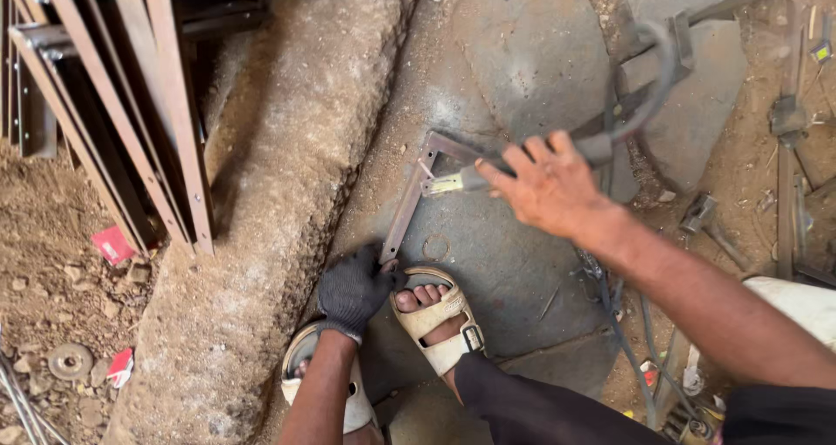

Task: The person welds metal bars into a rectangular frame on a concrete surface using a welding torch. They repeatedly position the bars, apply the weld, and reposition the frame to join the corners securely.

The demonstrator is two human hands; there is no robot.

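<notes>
My left hand (353, 290), in a dark knit glove, presses down on the near end of a rusty steel angle bar (403, 212) lying on the stone slab. The bar meets a second short piece at a corner joint (433, 140). My bare right hand (549, 184) grips a welding electrode holder (470, 180), whose tip sits right at that corner. A thick grey cable (659, 62) curves away from the holder to the upper right. My sandalled foot (435, 316) rests just right of the gloved hand.
Rusty metal frames (139, 105) lean at the upper left over a dirt patch. A rough concrete ridge (279, 192) runs diagonally beside the slab (522, 53). Scrap pieces and tools (788, 114) lie at the right; cables (623, 332) trail near my right leg.
</notes>
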